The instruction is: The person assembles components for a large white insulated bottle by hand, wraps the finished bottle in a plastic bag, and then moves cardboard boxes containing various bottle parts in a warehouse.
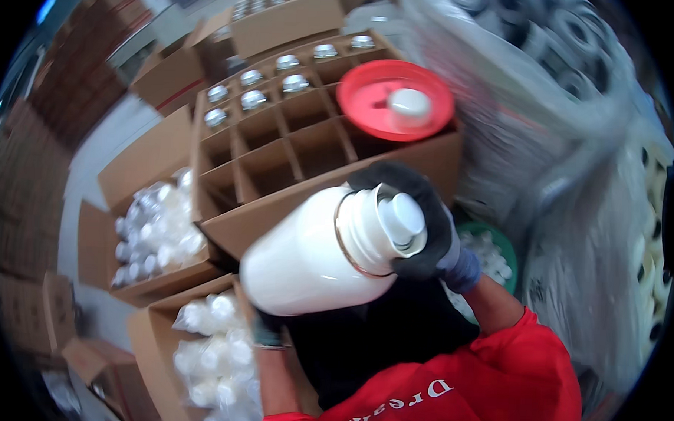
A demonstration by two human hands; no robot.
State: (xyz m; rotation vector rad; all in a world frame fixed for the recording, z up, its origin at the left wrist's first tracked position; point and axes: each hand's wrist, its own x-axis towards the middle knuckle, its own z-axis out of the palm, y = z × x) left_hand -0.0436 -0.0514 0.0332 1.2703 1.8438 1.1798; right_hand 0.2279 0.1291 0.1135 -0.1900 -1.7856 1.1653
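A glossy white bottle (305, 261) with a thin metallic band near its open neck and a pale insert (400, 216) in the mouth lies tilted across my hands. My right hand (417, 250), in a dark grey glove, is closed round the neck end. My left hand (270, 325), also gloved, is under the bottle's base, its fingers hidden behind it. Just beyond is a divided carton (232, 233), partly filled with silver-capped items (295, 83); a red round tray (359, 111) with a white cap (409, 102) rests on its right corner.
Open boxes of bagged white parts (158, 234) (213, 358) sit left and lower left. A green basin (503, 250) of small white pieces is right. Large plastic-wrapped stacks of parts (547, 143) line the right side; more cartons (171, 78) stand behind and far left.
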